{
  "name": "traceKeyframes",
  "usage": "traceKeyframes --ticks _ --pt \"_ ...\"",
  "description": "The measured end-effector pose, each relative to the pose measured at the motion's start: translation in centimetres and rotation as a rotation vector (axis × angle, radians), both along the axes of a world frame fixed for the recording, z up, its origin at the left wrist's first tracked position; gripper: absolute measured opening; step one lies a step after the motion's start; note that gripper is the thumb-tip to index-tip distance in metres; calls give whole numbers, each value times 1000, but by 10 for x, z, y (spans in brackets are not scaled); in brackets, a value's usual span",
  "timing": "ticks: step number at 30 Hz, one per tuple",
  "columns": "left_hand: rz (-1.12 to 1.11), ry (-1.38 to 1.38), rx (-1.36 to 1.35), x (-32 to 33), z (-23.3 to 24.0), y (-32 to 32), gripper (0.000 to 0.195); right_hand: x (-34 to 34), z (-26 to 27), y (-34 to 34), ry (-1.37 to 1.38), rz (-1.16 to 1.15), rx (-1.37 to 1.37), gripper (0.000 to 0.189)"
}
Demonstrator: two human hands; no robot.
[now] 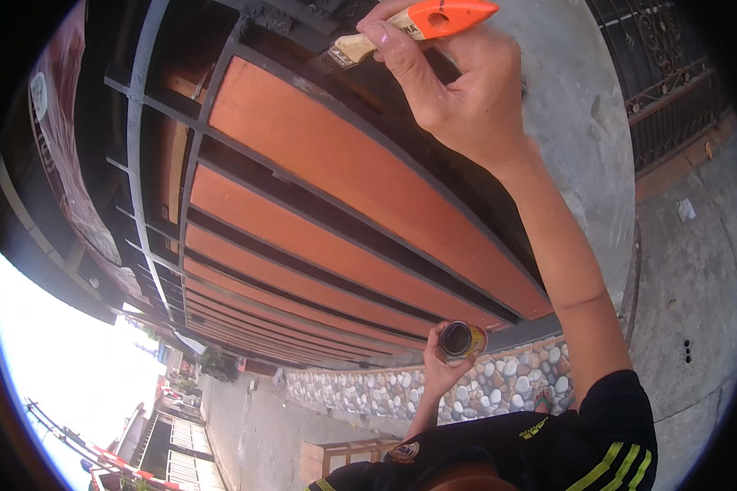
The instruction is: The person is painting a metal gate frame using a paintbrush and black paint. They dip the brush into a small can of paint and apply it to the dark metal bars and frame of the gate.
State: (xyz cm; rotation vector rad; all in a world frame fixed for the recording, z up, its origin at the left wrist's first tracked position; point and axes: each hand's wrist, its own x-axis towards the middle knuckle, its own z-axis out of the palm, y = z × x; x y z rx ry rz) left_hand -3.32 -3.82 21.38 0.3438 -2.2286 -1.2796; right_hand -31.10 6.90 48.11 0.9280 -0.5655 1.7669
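Note:
My right hand (pixel 473 104) is raised at the top of the view. It grips a paintbrush (pixel 451 19) with an orange and pale handle, the thumb pressed near the ferrule. The brush's bristles point left towards the dark metal frame (pixel 236 46) of a fence; they blend into the dark background, so I cannot tell whether they touch it. Lower down, my left hand (pixel 437 363) holds a small open can (pixel 459 339) with dark contents. Both hands are in front of the fence's orange-brown panels (pixel 331 153), which are set between dark bars.
A pebble-faced low wall (pixel 405 390) runs under the fence. Close to my body stands a wooden frame (pixel 344 454). A grey concrete pillar (pixel 580 141) rises at the right, with an ornate metal gate (pixel 663 92) beyond it. A paved street (pixel 264 423) stretches off at lower left.

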Motion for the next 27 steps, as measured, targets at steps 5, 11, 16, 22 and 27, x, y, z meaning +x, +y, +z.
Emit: traceKeyframes --ticks 5,11,16,22,27 --pt "7 -32 -28 5 0 -3 63 2 -2 -11 1 -212 131 18" --pt "3 7 42 4 1 1 63 11 -3 -6 47 -10 86 12" --pt "-6 -8 -51 7 1 -1 60 9 -7 4 5 -113 83 11" --pt "-5 2 49 6 -1 1 63 11 -5 -20 33 -212 145 13" --pt "-14 13 48 7 1 1 62 11 -10 -11 -15 -95 180 12"
